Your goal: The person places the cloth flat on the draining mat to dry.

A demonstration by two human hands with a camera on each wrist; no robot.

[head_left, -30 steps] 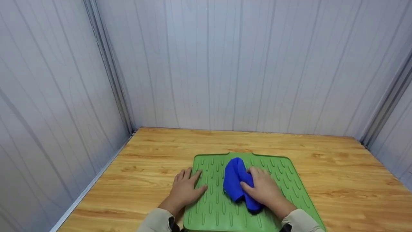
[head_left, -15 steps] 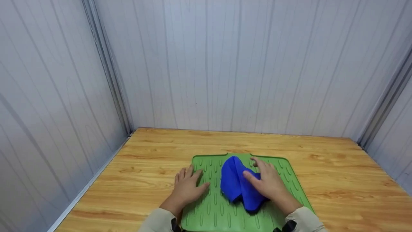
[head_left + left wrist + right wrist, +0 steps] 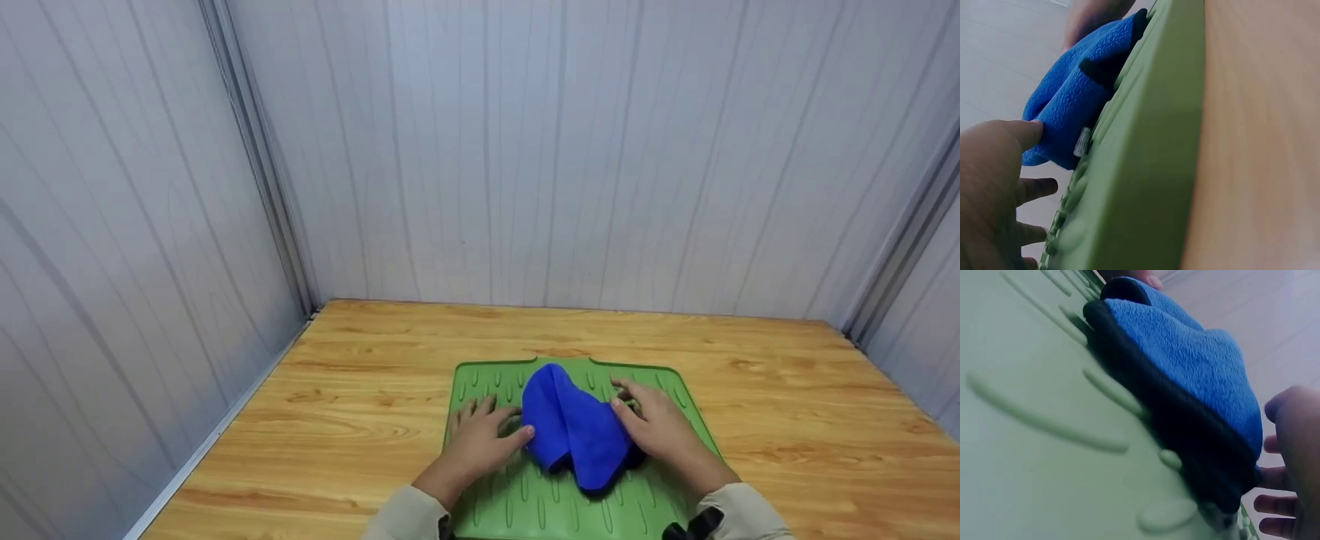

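A blue cloth (image 3: pixel 577 427) with dark edging lies bunched in loose folds on a green ridged mat (image 3: pixel 510 517). A small white tag (image 3: pixel 1082 142) shows on its side in the left wrist view. My left hand (image 3: pixel 482 442) is at the cloth's left side, fingers spread over the mat and thumb tip right at the fabric. At the opposite side is my right hand (image 3: pixel 660 425), its fingers loosely bent by the cloth's right edge. In the right wrist view its thumb stands apart from the fabric, with the fingertips (image 3: pixel 1275 505) low beside the edge.
The mat rests on a wood-grain table (image 3: pixel 360 405), with a notch in its far rim. Pale panelled walls (image 3: pixel 480 165) enclose the table at the back and both sides, with metal strips (image 3: pixel 259 161) in the corners.
My right hand has let go of the cloth and moved right to its edge. My left hand has come right from the mat's left edge to the cloth. The cloth has spread wider.
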